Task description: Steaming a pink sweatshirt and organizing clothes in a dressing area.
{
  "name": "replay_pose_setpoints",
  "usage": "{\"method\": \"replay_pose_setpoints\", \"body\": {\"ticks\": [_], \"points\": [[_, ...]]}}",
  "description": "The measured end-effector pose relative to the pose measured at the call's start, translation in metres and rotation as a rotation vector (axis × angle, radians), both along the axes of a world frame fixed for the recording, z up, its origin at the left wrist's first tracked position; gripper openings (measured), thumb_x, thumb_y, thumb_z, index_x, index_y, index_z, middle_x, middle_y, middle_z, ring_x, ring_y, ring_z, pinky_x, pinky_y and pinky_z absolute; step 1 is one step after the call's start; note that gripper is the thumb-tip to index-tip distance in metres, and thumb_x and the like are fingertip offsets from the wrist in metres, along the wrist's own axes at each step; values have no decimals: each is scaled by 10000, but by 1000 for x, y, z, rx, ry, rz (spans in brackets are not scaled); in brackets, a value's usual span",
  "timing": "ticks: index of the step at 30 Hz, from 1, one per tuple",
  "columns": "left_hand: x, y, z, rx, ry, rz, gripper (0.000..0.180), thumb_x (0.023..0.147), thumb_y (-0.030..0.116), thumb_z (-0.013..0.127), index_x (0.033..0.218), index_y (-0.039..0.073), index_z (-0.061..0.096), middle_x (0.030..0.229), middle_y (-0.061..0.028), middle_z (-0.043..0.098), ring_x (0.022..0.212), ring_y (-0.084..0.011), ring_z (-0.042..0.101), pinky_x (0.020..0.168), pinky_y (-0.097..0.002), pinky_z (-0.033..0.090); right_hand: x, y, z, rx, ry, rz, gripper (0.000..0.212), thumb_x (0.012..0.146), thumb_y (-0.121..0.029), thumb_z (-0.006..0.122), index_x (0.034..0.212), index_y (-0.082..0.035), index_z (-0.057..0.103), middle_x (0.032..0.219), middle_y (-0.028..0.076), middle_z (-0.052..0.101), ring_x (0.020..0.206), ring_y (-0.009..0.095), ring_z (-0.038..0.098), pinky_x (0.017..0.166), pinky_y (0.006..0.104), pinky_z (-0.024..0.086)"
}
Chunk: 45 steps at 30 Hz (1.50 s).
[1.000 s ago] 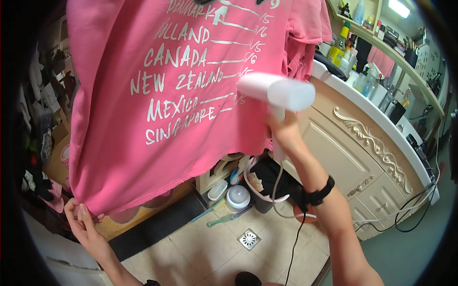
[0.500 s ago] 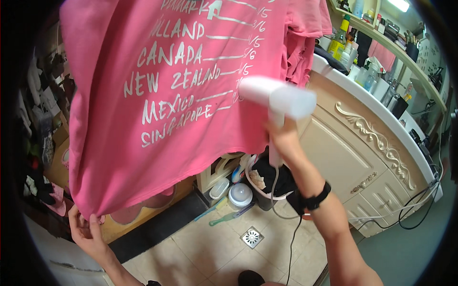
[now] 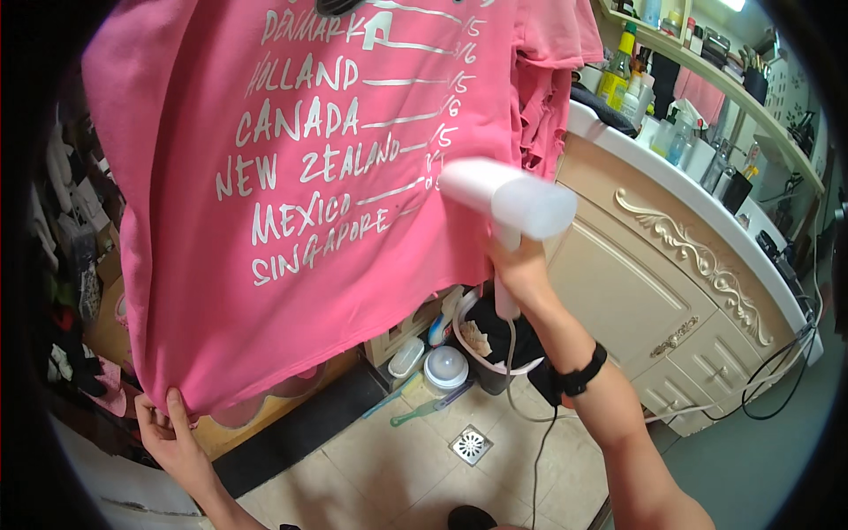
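Observation:
A pink T-shirt (image 3: 291, 327) with white hand-lettered print hangs across the upper left. My left hand (image 3: 172, 433) pinches its lower left corner between thumb and fingers and holds the hem out. My right hand (image 3: 518, 269) is wrapped round the upright handle of a white handheld garment steamer (image 3: 481, 190). The steamer's head, slightly blurred, is at the right part of the shirt, over the ends of the printed lines. Whether it touches the cloth I cannot tell. A pale cord (image 3: 510, 353) runs down from the handle. A black band circles my right wrist.
On the right stands a cream vanity cabinet (image 3: 609, 291) with bottles (image 3: 616, 75) along its counter. Below the shirt are a bin (image 3: 495, 353) with dark contents, a round white tub (image 3: 445, 367) and brushes (image 3: 424, 411). A drain (image 3: 471, 445) is set in the tiled floor.
The view has shifted a little, and the shirt sits slightly further left and lower. The steamer is slightly lower in the view. Both hands keep their holds.

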State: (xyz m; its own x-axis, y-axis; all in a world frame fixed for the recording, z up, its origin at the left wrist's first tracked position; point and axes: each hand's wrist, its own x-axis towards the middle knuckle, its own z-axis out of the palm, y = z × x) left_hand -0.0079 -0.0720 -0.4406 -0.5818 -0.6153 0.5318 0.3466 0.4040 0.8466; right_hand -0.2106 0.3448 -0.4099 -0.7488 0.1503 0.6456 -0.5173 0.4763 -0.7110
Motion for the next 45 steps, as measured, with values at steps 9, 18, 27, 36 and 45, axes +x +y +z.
{"method": "replay_pose_setpoints", "body": {"ticks": [9,18,27,36,45], "points": [[1,4,6,61,35,-21,90,1005,139,543,978,69,493,854,22,565,729,-30,524,590,-178,441,41,14,-8,-22,-380,38,244,847,-97,665,1069,-19,603,702,40,596,526,126,564,446,295,435],[6,-2,9,50,4,-15,106,1003,141,550,956,73,484,869,14,577,743,-32,531,611,-173,437,-1,7,97,-108,-61,24,194,859,-175,674,908,5,618,631,43,589,525,125,563,460,290,431],[5,-2,6,38,51,-60,106,1011,142,541,952,79,479,854,23,551,723,-22,490,598,-173,409,-11,4,117,17,34,100,165,861,-84,659,984,8,600,621,25,558,485,109,524,424,277,404],[7,-2,4,47,6,-41,125,1008,164,549,950,83,474,874,27,571,756,-19,504,622,-166,391,-27,3,101,57,-23,127,187,856,-137,653,765,24,625,570,38,561,496,126,540,458,298,418],[5,0,3,21,22,-31,102,1009,156,550,971,69,512,877,6,563,738,-39,527,609,-195,459,3,18,42,45,34,-13,231,836,-96,692,1027,-3,602,669,37,597,508,123,543,457,286,427]]}}
